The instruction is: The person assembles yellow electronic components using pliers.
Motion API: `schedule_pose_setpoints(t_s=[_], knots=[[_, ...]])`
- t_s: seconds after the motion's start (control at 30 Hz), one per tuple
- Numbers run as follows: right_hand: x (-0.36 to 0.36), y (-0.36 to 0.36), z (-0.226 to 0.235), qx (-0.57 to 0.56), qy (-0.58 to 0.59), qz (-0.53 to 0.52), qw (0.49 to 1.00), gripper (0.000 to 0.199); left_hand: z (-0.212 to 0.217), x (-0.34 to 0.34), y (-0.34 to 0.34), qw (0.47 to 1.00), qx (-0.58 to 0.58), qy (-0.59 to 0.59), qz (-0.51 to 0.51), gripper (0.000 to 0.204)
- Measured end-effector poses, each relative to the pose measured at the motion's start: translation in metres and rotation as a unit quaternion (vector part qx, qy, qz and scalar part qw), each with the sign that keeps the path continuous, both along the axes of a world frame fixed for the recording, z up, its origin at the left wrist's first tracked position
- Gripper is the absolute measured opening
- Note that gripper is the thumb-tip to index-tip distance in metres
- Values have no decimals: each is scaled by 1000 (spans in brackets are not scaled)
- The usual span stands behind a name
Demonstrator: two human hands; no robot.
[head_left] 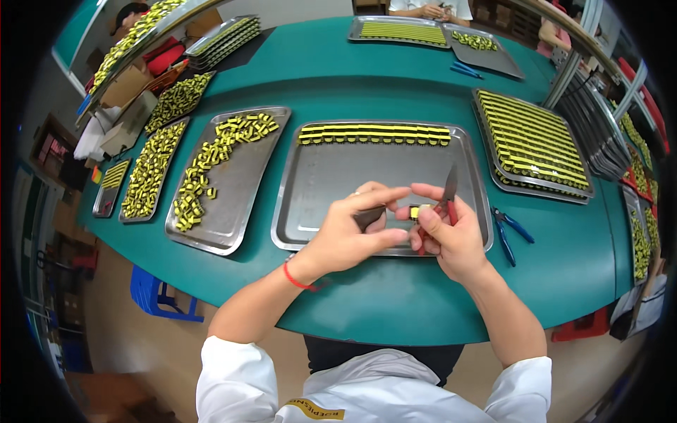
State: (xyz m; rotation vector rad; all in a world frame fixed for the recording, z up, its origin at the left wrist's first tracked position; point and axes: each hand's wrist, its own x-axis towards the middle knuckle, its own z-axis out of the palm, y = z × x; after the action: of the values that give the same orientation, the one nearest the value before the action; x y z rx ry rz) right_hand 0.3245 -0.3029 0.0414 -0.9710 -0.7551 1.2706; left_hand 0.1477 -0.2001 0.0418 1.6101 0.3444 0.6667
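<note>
My left hand [349, 233] and my right hand [448, 236] meet over the front edge of a steel tray [324, 183]. Between the fingertips of both hands sits a small yellow and black part [417, 211]. My right hand also grips a pair of red-handled tweezers or pointed pliers [448, 189], tip pointing up. A dark piece [368, 217] shows under my left fingers. Along the tray's far edge lies a neat row of yellow parts [374, 134].
A tray of loose yellow parts [211, 166] lies to the left, more trays [151, 169] beyond it. A full tray of rows [532, 144] is at right. Blue-handled pliers [509, 231] lie right of my hands. Another person's hands [431, 10] work at the far side.
</note>
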Motion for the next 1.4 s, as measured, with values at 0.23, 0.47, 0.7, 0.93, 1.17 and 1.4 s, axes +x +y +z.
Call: schedule_pose_setpoints(t_s=[0.23,0.47,0.7,0.93,1.17,1.4], knots=[[6,-5,-10,49,103,59,992,49,-17,-6,-4,909,-362,-143,-152,44],[-3,-5,-11,77,108,102,986,51,-20,-11,-4,895,-392,-146,-154,44],[-7,-3,-10,70,93,66,991,56,-20,-13,-4,885,-406,-160,-159,44],[-3,-7,-16,72,97,69,990,53,-18,-13,-5,884,-413,-157,-152,46],[-16,-7,-18,119,-37,-16,992,54,-22,-8,-12,964,-245,-99,-39,22],[-17,-10,-20,125,-116,-10,985,43,-30,-10,-13,994,-35,-84,57,22]])
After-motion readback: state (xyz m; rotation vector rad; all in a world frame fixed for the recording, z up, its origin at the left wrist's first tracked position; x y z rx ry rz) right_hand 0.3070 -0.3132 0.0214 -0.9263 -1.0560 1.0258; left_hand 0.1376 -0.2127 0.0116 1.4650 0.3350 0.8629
